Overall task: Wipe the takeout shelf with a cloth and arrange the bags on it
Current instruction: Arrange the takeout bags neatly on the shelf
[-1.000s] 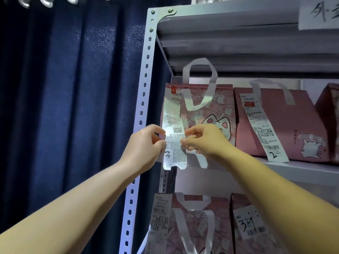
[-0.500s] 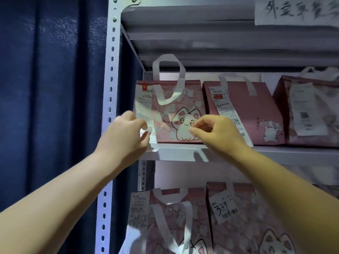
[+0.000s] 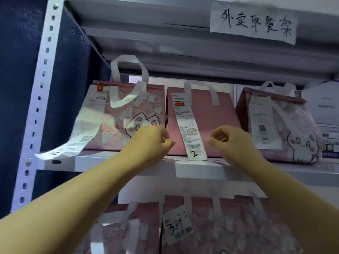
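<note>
Grey metal takeout shelf [image 3: 113, 163], head view: three pink bags upright in row on middle tier: left cat-print pink fabric bag [image 3: 128, 114], middle plain pink bag [image 3: 216, 121], right cat-print pink bag [image 3: 293, 134].

Left hand [image 3: 152, 142] and right hand [image 3: 231, 142] both curled, nothing visibly held. They flank long white receipt marked 2 [image 3: 190, 129] on middle bag.

Curled white receipt [image 3: 80, 136] on left bag sticks out past shelf lip. No cloth in view.

Judgement: wiping can't be confirmed; bags look arranged, receipt tidying left.
</note>
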Demonstrator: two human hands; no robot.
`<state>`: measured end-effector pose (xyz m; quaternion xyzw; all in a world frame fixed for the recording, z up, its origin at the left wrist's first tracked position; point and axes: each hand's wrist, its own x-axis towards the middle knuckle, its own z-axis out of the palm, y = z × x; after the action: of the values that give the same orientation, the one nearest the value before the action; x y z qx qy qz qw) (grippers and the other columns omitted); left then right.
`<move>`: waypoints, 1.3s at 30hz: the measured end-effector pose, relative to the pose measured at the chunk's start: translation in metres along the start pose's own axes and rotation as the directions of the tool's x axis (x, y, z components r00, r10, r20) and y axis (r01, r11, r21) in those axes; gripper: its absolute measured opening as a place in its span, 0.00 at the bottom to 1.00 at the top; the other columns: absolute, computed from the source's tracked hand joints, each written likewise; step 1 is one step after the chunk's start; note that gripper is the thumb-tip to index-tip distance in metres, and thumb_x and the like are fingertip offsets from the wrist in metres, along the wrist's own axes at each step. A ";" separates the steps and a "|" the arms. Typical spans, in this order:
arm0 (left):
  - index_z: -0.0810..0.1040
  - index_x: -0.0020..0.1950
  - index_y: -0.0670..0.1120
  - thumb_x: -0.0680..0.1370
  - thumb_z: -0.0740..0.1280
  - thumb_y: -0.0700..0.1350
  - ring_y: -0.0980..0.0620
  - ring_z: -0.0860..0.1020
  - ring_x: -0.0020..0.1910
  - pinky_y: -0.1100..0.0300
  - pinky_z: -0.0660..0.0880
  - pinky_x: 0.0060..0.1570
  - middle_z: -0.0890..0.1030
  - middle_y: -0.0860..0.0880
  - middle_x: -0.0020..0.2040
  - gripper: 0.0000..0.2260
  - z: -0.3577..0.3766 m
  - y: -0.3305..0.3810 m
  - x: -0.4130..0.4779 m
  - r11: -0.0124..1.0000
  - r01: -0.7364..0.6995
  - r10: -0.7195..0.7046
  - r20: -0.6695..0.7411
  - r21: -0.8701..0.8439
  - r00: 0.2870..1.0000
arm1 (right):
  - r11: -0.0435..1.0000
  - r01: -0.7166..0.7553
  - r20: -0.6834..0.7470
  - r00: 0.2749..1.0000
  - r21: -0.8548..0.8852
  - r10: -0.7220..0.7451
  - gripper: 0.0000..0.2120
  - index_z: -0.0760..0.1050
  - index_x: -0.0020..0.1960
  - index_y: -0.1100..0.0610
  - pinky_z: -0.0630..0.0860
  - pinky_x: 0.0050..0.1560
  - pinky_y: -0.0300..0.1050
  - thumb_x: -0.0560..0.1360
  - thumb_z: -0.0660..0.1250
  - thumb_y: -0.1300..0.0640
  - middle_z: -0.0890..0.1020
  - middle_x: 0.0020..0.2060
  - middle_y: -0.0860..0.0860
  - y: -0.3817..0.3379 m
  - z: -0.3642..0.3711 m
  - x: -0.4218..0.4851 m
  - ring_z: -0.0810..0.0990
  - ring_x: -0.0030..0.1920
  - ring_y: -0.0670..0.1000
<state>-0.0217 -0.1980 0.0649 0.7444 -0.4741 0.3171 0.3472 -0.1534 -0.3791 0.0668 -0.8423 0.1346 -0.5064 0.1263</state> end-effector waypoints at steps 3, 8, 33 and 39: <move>0.80 0.46 0.43 0.77 0.64 0.55 0.48 0.79 0.42 0.59 0.74 0.38 0.82 0.45 0.43 0.15 0.022 0.011 0.021 0.993 0.117 -0.116 0.049 -0.030 0.992 | 0.996 -0.086 0.140 0.987 0.039 0.079 0.13 0.77 0.52 0.51 0.70 0.41 0.36 0.71 0.70 0.47 0.79 0.43 0.44 0.015 0.001 0.014 0.77 0.44 0.42; 0.80 0.44 0.36 0.76 0.67 0.49 0.46 0.76 0.33 0.54 0.75 0.34 0.81 0.43 0.37 0.15 0.038 0.017 0.049 0.933 0.287 -0.267 0.119 -0.215 0.956 | 0.980 -0.129 0.324 0.943 0.148 0.075 0.18 0.77 0.57 0.55 0.75 0.46 0.41 0.70 0.73 0.51 0.82 0.46 0.50 0.016 0.007 0.029 0.81 0.46 0.48; 0.76 0.53 0.51 0.72 0.72 0.52 0.60 0.77 0.42 0.65 0.72 0.36 0.79 0.57 0.43 0.13 0.040 0.022 0.038 0.953 0.197 -0.223 -0.091 -0.232 0.971 | 0.976 0.155 0.144 0.974 0.155 -0.178 0.06 0.80 0.46 0.52 0.80 0.46 0.46 0.72 0.70 0.50 0.82 0.35 0.46 0.035 -0.024 0.016 0.81 0.37 0.44; 0.75 0.49 0.56 0.72 0.69 0.56 0.63 0.76 0.41 0.66 0.72 0.37 0.77 0.60 0.42 0.09 0.038 0.057 0.033 0.973 -0.059 0.030 -0.131 -0.224 0.991 | 0.988 0.117 0.010 0.993 0.105 -0.119 0.06 0.80 0.40 0.49 0.79 0.38 0.42 0.72 0.69 0.48 0.83 0.31 0.44 0.057 -0.055 -0.003 0.81 0.33 0.42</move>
<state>-0.0581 -0.2624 0.0823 0.6675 -0.5007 0.3150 0.4523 -0.2094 -0.4355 0.0692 -0.8451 0.0568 -0.5125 0.1411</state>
